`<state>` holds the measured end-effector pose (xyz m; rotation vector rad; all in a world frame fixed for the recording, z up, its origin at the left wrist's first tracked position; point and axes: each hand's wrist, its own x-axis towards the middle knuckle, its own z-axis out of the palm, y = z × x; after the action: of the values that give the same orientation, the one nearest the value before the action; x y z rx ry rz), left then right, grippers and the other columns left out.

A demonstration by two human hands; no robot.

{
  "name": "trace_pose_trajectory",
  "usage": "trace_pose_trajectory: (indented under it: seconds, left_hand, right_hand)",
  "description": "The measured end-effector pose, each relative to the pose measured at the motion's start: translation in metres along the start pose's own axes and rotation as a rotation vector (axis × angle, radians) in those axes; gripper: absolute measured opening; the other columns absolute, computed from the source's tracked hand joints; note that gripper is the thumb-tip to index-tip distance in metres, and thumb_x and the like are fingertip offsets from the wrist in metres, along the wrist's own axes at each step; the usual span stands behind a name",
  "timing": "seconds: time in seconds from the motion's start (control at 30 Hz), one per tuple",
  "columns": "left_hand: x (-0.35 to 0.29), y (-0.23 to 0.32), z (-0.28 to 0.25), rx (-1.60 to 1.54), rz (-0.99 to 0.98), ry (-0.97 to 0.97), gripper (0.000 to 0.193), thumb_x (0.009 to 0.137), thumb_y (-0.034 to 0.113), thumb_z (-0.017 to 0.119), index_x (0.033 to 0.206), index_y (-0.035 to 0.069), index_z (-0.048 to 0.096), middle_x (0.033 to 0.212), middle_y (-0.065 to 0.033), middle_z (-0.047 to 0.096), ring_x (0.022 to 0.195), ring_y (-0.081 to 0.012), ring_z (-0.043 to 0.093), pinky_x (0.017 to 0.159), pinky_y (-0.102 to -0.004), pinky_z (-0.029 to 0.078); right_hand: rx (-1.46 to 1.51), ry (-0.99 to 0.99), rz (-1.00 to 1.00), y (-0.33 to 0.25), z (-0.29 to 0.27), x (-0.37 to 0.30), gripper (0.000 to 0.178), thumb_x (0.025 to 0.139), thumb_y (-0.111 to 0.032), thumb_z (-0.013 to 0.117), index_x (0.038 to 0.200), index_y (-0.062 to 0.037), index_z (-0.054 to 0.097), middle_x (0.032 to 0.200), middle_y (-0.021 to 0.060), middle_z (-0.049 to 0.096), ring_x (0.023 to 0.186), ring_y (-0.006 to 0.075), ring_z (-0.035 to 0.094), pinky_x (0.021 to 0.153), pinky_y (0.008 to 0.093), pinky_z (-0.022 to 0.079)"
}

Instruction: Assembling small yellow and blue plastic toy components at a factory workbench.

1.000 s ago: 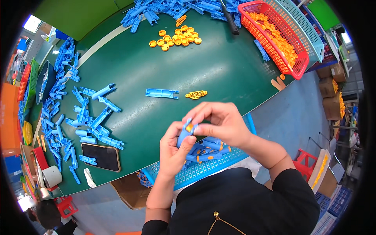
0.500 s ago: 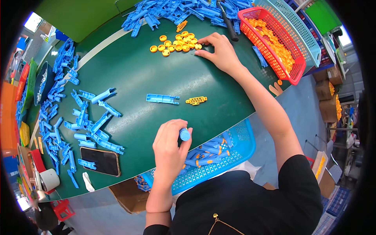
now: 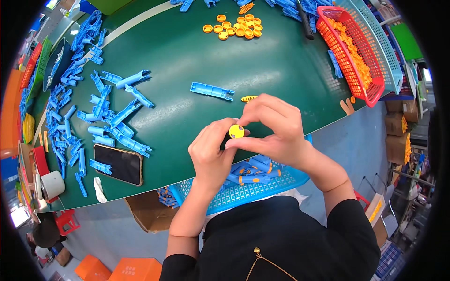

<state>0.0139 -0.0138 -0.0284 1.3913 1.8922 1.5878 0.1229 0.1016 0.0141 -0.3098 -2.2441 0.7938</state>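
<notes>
My left hand [image 3: 209, 152] is closed around a blue tube, which the fingers now hide almost wholly. A round yellow cap [image 3: 236, 131] with dark holes sits at the tube's upper end, between both hands. The thumb and fingers of my right hand [image 3: 277, 131] pinch that cap at its edge. Beyond the hands lies a blue half-shell [image 3: 212, 91], open side up. A yellow spring-shaped piece [image 3: 249, 99] is next to it, partly covered by my right hand. Farther off, several yellow caps [image 3: 240, 32] form a loose group.
Blue half-shells [image 3: 124, 114] are scattered at the left, near a phone [image 3: 118, 164]. A red basket [image 3: 375, 96] of orange parts and a dark-handled tool [image 3: 305, 21] are at the far right. Below the table edge, a blue basket [image 3: 220, 202] holds finished-looking blue tubes [image 3: 255, 178].
My right hand has come back from the group of caps to my left hand, bringing a yellow cap to the blue tube's end. The view has shifted.
</notes>
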Motion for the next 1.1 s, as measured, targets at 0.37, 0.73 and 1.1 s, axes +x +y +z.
trace_pose_trajectory:
  seconds: [0.37, 0.73, 1.1]
  left_hand:
    - [-0.001, -0.001, 0.0, -0.013, 0.036, -0.005, 0.018, 0.077, -0.01, 0.065, 0.094, -0.006, 0.062, 0.088, -0.0109, 0.067, 0.078, -0.022, 0.071, 0.066, -0.0275, 0.056]
    - [-0.001, -0.001, 0.0, 0.08, 0.095, 0.056, 0.027, 0.069, 0.002, 0.072, 0.094, 0.003, 0.063, 0.085, -0.009, 0.068, 0.073, -0.0278, 0.066, 0.062, -0.033, 0.051]
    - [0.023, 0.009, -0.016, -0.707, -0.394, -0.448, 0.04, 0.093, 0.039, 0.044, 0.102, 0.001, 0.051, 0.097, -0.0046, 0.05, 0.094, -0.0128, 0.047, 0.088, -0.0266, 0.037]
  right_hand:
    - [0.039, 0.057, 0.117, -0.01, 0.007, -0.01, 0.033, 0.064, -0.015, 0.087, 0.081, -0.002, 0.063, 0.076, 0.0071, 0.063, 0.065, 0.017, 0.06, 0.057, 0.025, 0.048]
    - [0.071, 0.045, 0.089, -0.009, 0.009, -0.008, 0.033, 0.061, -0.014, 0.086, 0.085, -0.0021, 0.067, 0.077, 0.0087, 0.063, 0.069, 0.0219, 0.062, 0.064, 0.0297, 0.051]
    - [-0.035, 0.007, 0.031, -0.003, 0.006, 0.001, 0.025, 0.062, -0.014, 0.081, 0.075, -0.0074, 0.061, 0.069, 0.0018, 0.053, 0.068, 0.0226, 0.045, 0.059, 0.0312, 0.041]
